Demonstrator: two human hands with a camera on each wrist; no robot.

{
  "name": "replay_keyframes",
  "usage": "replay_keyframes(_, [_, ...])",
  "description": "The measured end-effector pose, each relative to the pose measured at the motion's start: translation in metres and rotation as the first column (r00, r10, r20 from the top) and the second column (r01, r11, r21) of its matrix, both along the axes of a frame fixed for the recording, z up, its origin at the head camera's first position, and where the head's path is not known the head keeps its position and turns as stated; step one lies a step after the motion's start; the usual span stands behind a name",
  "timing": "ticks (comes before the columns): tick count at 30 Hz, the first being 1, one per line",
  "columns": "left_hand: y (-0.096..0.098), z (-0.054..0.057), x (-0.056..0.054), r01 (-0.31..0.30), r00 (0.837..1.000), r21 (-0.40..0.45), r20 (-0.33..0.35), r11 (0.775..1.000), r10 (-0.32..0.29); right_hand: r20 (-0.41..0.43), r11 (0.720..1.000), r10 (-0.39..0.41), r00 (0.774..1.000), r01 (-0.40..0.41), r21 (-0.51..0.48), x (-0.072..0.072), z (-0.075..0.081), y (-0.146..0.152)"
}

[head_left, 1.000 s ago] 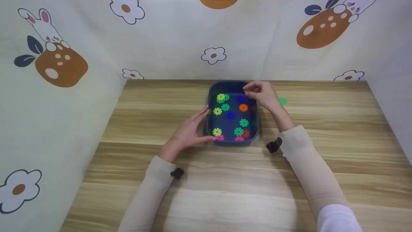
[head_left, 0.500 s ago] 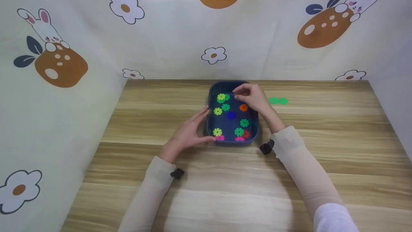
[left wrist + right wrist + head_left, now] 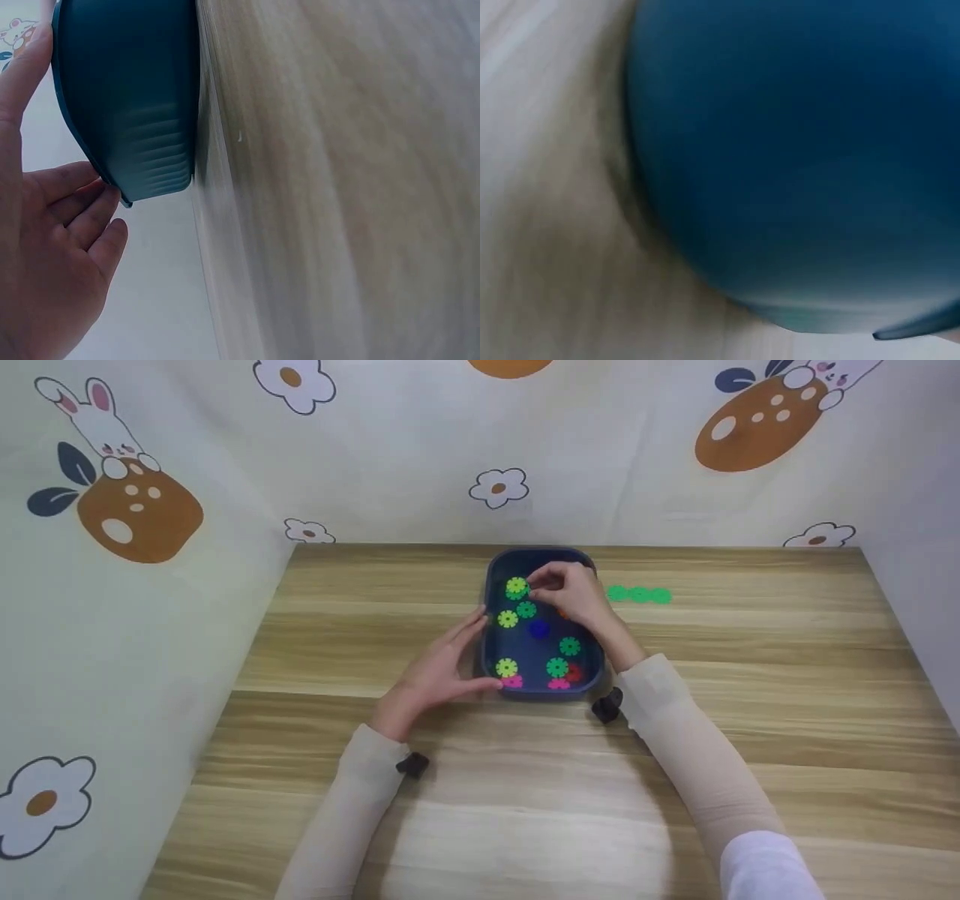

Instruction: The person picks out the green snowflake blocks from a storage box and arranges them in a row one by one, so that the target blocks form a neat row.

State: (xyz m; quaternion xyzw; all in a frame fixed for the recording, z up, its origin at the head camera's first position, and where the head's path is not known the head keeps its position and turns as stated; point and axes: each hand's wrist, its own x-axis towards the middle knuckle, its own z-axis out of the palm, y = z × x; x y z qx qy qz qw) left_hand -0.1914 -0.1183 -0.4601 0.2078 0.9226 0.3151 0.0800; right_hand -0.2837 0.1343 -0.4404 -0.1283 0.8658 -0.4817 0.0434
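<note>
In the head view, a dark blue plastic tub (image 3: 491, 645) holds several small notched plastic discs in yellow, green, blue, orange, red and pink. My left hand (image 3: 435, 671) touches its left rim, thumb at the near corner and straight fingers farther up. The left wrist view shows these fingertips (image 3: 105, 191) against the rim. My right hand (image 3: 574, 592) reaches into the tub's far half, thumb and index finger slightly apart beside a yellow disc (image 3: 516, 584) lying over green ones. I see nothing held there. The orange disc (image 3: 562, 613) is partly hidden by this hand.
Right of the tub, three green discs (image 3: 639, 595) lie in a row on the wooden table (image 3: 525, 780). A patterned cloth (image 3: 390, 457) hangs behind and at the sides. In the right wrist view, the tub's blurred outer wall (image 3: 795, 165) fills most of the picture.
My right hand has moved left and slightly nearer across the tub, covering a blue disc and uncovering more of the green row on the table. The left hand has stayed put.
</note>
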Motion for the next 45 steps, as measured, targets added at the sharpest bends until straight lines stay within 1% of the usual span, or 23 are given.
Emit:
replay_keyframes(5, [0.003, -0.001, -0.001, 0.014, 1.000, -0.007, -0.014, 1.000, -0.015, 0.041, 1.000, 0.020, 0.999, -0.020, 0.000, 0.000, -0.008, 0.000])
replay_keyframes(8, [0.004, -0.001, -0.001, 0.019, 1.000, -0.005, -0.010, 1.000, -0.019, 0.071, 0.999, 0.038, 0.997, -0.038, 0.004, -0.002, -0.011, 0.000])
replay_keyframes(11, [0.003, 0.000, -0.001, 0.014, 1.000, -0.008, -0.003, 1.000, -0.014, 0.093, 0.998, 0.049, 0.994, -0.052, 0.033, -0.005, -0.011, -0.001])
replay_keyframes(14, [0.002, 0.001, -0.001, 0.006, 1.000, -0.010, -0.011, 1.000, -0.006, 0.113, 0.993, 0.063, 0.992, -0.074, 0.090, -0.008, -0.012, -0.004])
replay_keyframes(17, [0.000, 0.002, -0.002, 0.005, 1.000, -0.008, -0.019, 1.000, -0.005, 0.130, 0.983, 0.074, 0.989, -0.095, 0.160, -0.009, -0.013, -0.008])
replay_keyframes(21, [-0.003, 0.002, -0.001, 0.002, 1.000, -0.016, -0.013, 1.000, -0.002, 0.141, 0.960, 0.093, 0.986, -0.126, 0.250, -0.010, -0.015, -0.015])
replay_keyframes(25, [-0.005, 0.002, -0.001, -0.006, 1.000, -0.016, -0.006, 1.000, 0.006, 0.123, 0.935, 0.120, 0.985, -0.154, 0.319, -0.011, -0.018, -0.021])
replay_keyframes(28, [-0.005, 0.001, -0.001, -0.009, 1.000, -0.015, -0.001, 1.000, 0.009, 0.110, 0.923, 0.131, 0.985, -0.162, 0.348, -0.011, -0.020, -0.023])
replay_keyframes(31, [-0.005, 0.001, -0.001, -0.005, 1.000, -0.022, -0.003, 1.000, 0.005, 0.110, 0.918, 0.134, 0.985, -0.165, 0.362, -0.010, -0.022, -0.023])
replay_keyframes(36, [-0.002, -0.001, -0.002, 0.002, 1.000, -0.029, -0.012, 1.000, -0.002, 0.120, 0.927, 0.138, 0.983, -0.171, 0.334, -0.009, -0.024, -0.020])
replay_keyframes(45, [-0.001, -0.002, -0.002, 0.010, 1.000, -0.019, -0.014, 1.000, -0.011, 0.098, 0.944, 0.162, 0.982, -0.184, 0.275, -0.008, -0.023, -0.017])
